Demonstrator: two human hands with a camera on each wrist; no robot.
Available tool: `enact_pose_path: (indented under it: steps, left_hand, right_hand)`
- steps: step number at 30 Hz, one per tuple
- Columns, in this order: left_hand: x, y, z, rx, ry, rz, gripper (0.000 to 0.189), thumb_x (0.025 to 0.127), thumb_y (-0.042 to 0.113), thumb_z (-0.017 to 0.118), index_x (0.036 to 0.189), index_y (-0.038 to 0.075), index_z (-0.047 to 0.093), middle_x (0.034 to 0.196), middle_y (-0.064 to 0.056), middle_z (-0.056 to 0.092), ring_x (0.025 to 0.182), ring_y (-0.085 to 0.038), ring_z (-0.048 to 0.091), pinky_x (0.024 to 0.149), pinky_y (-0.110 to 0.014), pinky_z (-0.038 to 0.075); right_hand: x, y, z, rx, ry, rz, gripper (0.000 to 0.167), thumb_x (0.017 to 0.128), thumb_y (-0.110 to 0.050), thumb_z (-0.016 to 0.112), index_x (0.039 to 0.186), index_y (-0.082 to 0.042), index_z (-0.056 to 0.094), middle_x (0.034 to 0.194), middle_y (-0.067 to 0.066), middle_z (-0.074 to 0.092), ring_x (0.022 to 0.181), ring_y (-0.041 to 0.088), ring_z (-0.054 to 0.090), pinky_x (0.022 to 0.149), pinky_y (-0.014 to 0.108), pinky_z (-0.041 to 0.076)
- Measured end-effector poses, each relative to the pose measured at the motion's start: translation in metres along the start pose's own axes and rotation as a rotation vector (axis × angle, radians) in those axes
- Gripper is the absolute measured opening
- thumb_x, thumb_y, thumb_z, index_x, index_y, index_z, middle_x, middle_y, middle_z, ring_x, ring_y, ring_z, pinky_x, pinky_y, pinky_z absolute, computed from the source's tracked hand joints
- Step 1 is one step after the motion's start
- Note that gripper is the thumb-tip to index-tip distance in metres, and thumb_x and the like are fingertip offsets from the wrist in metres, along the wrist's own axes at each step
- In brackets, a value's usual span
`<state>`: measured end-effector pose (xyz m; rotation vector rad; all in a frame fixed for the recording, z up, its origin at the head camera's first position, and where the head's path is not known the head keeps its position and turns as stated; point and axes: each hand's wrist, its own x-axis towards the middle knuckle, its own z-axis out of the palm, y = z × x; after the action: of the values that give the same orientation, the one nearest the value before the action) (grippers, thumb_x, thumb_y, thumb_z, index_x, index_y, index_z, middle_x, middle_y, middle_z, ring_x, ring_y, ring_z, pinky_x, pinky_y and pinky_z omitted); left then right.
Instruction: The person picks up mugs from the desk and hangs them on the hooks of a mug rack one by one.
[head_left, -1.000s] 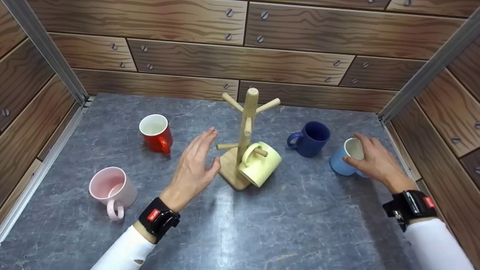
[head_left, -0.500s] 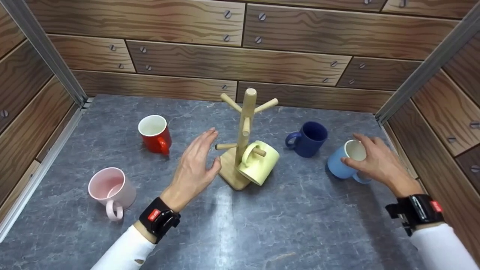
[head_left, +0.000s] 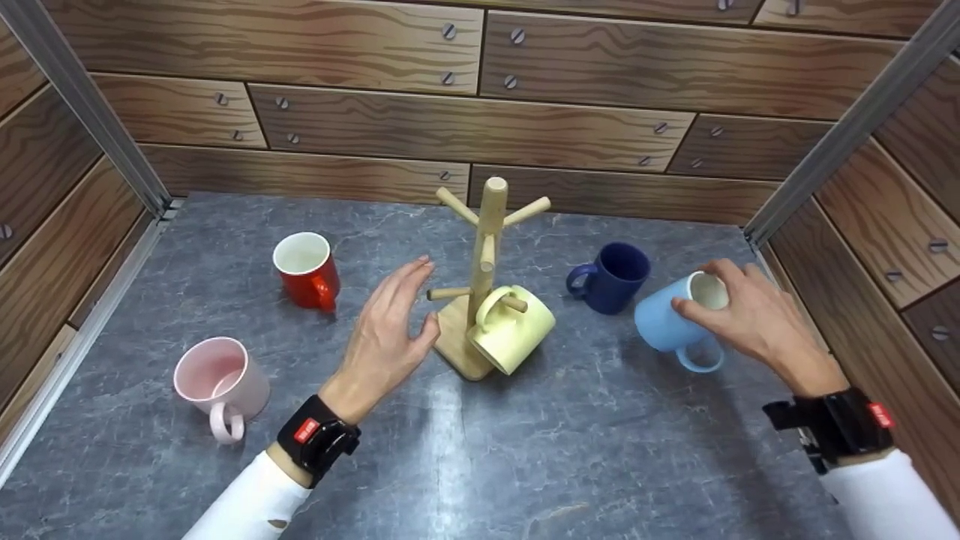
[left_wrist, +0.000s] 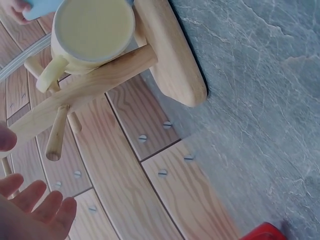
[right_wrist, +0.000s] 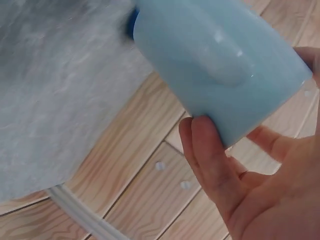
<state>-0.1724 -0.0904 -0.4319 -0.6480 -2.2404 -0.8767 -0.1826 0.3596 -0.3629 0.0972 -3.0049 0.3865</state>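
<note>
- the work area is enclosed by wood-pattern walls [head_left: 375,124], with metal posts [head_left: 97,112] fitted at the corners.
- the grey marbled table [head_left: 540,450] is lit by a bright reflection near the centre.
- the wooden stand [head_left: 491,210] is placed near the middle of the table; its post is fitted with pegs at several heights.
- the yellow mug [head_left: 517,334] is hung by its handle on a low peg, and its body is tilted.
- the light blue mug [head_left: 664,319] is held by the right hand [head_left: 757,319] at the right of the table; the rim end is gripped between thumb and fingers, which are parted by the mug's width.
- the light blue mug is tilted, its mouth turned toward the palm; whether its base is touched by the table cannot be told.
- the navy mug [head_left: 615,277] is set upright between the stand and the light blue mug, its handle turned toward the stand.
- the left hand [head_left: 386,326] is held just beside the stand, fingers extended and thumb spread; nothing is gripped.
- the red mug [head_left: 307,274] and the pink mug [head_left: 232,382] are stood upright on the left side.
- black units [head_left: 319,439] are strapped to both wrists, above white sleeves [head_left: 247,495].
</note>
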Motion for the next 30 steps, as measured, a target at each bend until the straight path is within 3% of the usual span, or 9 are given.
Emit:
enact_pose_path:
  steps: [3, 10, 15, 22, 30]
  left_hand:
    - [0.001, 0.001, 0.000, -0.014, 0.012, 0.006, 0.059, 0.080, 0.003, 0.070, 0.137, 0.001, 0.055, 0.140, -0.012, 0.058, 0.128, -0.027, 0.055, 0.111, -0.037, 0.044]
    - [0.003, 0.004, 0.003, -0.029, 0.014, 0.037, 0.058, 0.081, 0.005, 0.069, 0.137, 0.003, 0.056, 0.138, -0.012, 0.058, 0.126, -0.025, 0.057, 0.109, -0.035, 0.046]
    - [0.005, 0.007, 0.006, -0.060, 0.011, 0.077, 0.058, 0.080, 0.004, 0.072, 0.135, 0.002, 0.057, 0.136, -0.011, 0.058, 0.125, -0.024, 0.058, 0.108, -0.035, 0.047]
    - [0.008, 0.011, 0.011, -0.123, -0.049, 0.206, 0.061, 0.079, 0.007, 0.078, 0.135, 0.000, 0.054, 0.138, -0.016, 0.055, 0.123, -0.026, 0.059, 0.108, -0.033, 0.047]
    - [0.011, 0.017, 0.018, -0.142, -0.109, 0.317, 0.059, 0.083, 0.019, 0.081, 0.132, -0.001, 0.055, 0.142, -0.017, 0.052, 0.126, -0.026, 0.057, 0.111, -0.031, 0.044]
  right_hand:
    - [0.001, -0.008, -0.003, 0.045, -0.001, 0.024, 0.075, 0.090, -0.065, 0.058, 0.131, -0.003, 0.052, 0.116, 0.027, 0.058, 0.098, 0.042, 0.058, 0.069, 0.051, 0.046]
    - [0.003, -0.028, -0.009, 0.239, -0.140, 0.091, 0.079, 0.095, -0.067, 0.046, 0.133, 0.002, 0.042, 0.116, 0.031, 0.057, 0.072, 0.028, 0.064, 0.053, 0.035, 0.053]
    - [0.004, -0.047, -0.011, 0.312, -0.176, 0.077, 0.076, 0.097, -0.067, 0.042, 0.136, -0.001, 0.041, 0.119, 0.028, 0.058, 0.081, 0.031, 0.065, 0.057, 0.035, 0.057]
    - [0.008, -0.069, -0.008, 0.404, -0.231, 0.013, 0.058, 0.100, -0.062, 0.041, 0.139, -0.020, 0.045, 0.122, 0.024, 0.061, 0.083, 0.032, 0.065, 0.055, 0.035, 0.058]
    - [0.011, -0.093, -0.012, 0.505, -0.301, -0.011, 0.055, 0.100, -0.062, 0.043, 0.135, -0.020, 0.048, 0.124, 0.022, 0.059, 0.093, 0.036, 0.064, 0.061, 0.040, 0.061]
